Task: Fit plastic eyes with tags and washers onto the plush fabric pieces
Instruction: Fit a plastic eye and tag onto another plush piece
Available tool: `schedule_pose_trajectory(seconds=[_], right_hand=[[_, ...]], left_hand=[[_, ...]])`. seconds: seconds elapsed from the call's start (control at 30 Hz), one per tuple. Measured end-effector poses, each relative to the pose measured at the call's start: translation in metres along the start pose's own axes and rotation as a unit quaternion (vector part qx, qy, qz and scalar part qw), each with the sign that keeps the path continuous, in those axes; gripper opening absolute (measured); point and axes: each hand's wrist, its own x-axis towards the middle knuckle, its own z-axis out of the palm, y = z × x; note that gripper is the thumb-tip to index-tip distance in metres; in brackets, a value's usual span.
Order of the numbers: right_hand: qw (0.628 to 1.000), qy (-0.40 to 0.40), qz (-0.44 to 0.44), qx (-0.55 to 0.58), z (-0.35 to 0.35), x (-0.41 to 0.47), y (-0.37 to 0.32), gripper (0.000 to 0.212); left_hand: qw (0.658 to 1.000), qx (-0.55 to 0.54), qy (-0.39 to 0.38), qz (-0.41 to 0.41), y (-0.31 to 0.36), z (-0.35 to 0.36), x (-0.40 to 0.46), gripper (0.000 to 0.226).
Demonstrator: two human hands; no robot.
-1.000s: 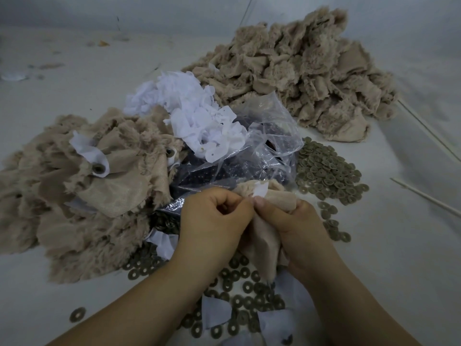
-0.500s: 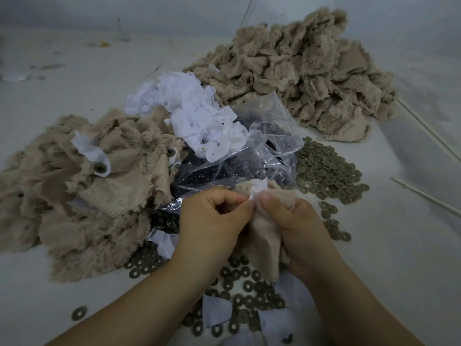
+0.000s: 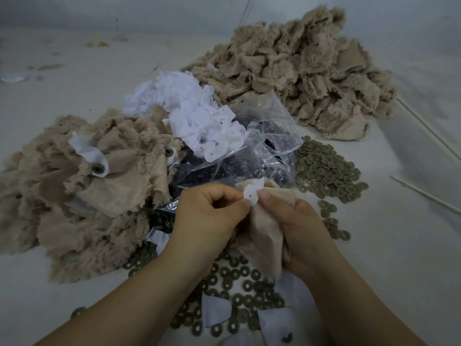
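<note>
- The beige plush fabric piece (image 3: 264, 228) hangs between your two hands above the tabletop (image 3: 399, 258), limp and light, its smooth backing facing you; judge it soft enough to fold away from any loose grip.
- Your left hand (image 3: 209, 216) and right hand (image 3: 299, 226) both pinch at the small white tag with a punched hole (image 3: 252, 194), held at the fabric's top edge; the right hand also clutches the cloth below.
- Take thin, floppy tags by the edge, clear of the hole.
- No plastic eye is visible in your grip; it may be hidden behind the cloth.
- The clear plastic bag (image 3: 249, 146), open and crumpled just beyond your hands, holds small dark pieces, probably the eyes.
- Olive ring washers (image 3: 326, 171) lie loose in a heap at right, uncontained, likely slippery.
</note>
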Motion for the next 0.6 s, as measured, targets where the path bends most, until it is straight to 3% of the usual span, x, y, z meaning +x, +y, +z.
schedule_pose_trajectory(seconds=[0.47, 0.6], right_hand=[[1.000, -0.002, -0.007, -0.017, -0.0007, -0.0037, 0.0040, 0.045], [0.993, 0.044, -0.041, -0.099, 0.0058, -0.0094, 0.0005, 0.025]], left_hand=[[0.999, 0.036, -0.001, 0.005, -0.0043, -0.0020, -0.0020, 0.009], [0.999, 0.042, -0.011, 0.021, -0.0041, -0.0055, -0.0043, 0.015]])
